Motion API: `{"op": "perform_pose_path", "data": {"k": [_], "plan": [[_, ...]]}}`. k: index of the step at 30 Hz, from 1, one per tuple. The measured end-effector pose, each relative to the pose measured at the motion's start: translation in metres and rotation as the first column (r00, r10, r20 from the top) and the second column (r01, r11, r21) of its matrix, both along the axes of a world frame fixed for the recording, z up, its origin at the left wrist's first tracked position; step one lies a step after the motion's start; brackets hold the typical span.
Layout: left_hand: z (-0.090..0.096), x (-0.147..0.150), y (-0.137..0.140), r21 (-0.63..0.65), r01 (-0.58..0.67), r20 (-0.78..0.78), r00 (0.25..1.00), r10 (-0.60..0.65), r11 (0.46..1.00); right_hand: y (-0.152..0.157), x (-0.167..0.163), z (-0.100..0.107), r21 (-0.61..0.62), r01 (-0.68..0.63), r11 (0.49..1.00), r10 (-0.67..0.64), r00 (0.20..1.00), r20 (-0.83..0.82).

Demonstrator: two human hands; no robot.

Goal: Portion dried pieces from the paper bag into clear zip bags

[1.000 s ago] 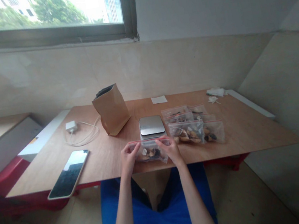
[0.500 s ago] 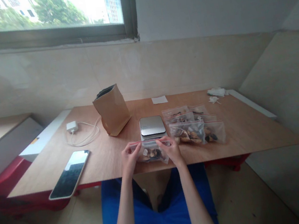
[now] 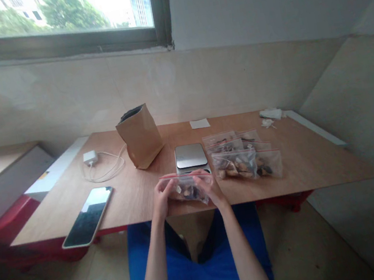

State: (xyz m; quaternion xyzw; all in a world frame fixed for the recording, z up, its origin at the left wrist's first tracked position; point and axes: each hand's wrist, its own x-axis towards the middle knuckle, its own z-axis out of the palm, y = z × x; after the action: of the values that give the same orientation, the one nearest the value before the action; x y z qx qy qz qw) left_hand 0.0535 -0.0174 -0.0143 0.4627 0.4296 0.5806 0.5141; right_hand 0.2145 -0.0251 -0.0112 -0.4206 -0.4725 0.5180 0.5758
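both the left hand (image 3: 161, 198) and the right hand (image 3: 211, 188) are pinching the clear zip bag (image 3: 189, 191) near opposite ends, fingers pressed onto it. its long axis is running crosswise between them, in front of the scale (image 3: 190, 156), neither hand being nearer.

By the front edge of the tabletop (image 3: 312, 162), the left hand (image 3: 161, 196) and right hand (image 3: 210, 186) held a zip bag (image 3: 185, 186). A scale (image 3: 190, 156) sat just beyond, filled bags (image 3: 237, 166) lay towards the right edge, and a phone (image 3: 87, 218) overhung near the left corner.
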Motion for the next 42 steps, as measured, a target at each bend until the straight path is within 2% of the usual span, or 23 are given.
{"op": "perform_pose_path", "data": {"k": [4,9,19,25,28,37,42], "plan": [[0.000,-0.001,0.000,-0.027,0.003,-0.047,0.999,-0.004,1.000,-0.001,-0.003,0.002,0.010,-0.014,1.000,0.014,1.000,0.017],[-0.001,-0.001,0.002,-0.034,-0.002,0.008,1.000,0.002,0.999,-0.001,-0.004,0.003,0.013,-0.025,1.000,0.025,0.999,0.036],[0.004,-0.002,0.001,0.055,0.015,-0.052,0.999,-0.012,0.998,-0.002,-0.005,0.011,0.057,0.045,0.997,-0.051,0.991,0.126],[0.003,-0.002,0.000,0.082,-0.017,-0.021,1.000,0.019,0.996,0.000,-0.010,0.009,0.081,0.068,0.994,-0.079,0.988,0.136],[0.004,-0.002,-0.001,0.073,-0.035,-0.058,0.998,0.040,0.997,0.002,-0.011,0.007,0.099,0.087,0.991,-0.100,0.985,0.143],[0.008,-0.001,-0.003,0.023,0.086,-0.102,0.991,-0.083,0.996,0.002,-0.008,-0.001,0.085,0.113,0.990,-0.124,0.983,0.137],[0.005,-0.001,-0.001,0.031,0.058,-0.127,0.990,-0.054,0.998,0.002,-0.006,0.000,0.077,0.114,0.990,-0.126,0.977,0.172]]}}
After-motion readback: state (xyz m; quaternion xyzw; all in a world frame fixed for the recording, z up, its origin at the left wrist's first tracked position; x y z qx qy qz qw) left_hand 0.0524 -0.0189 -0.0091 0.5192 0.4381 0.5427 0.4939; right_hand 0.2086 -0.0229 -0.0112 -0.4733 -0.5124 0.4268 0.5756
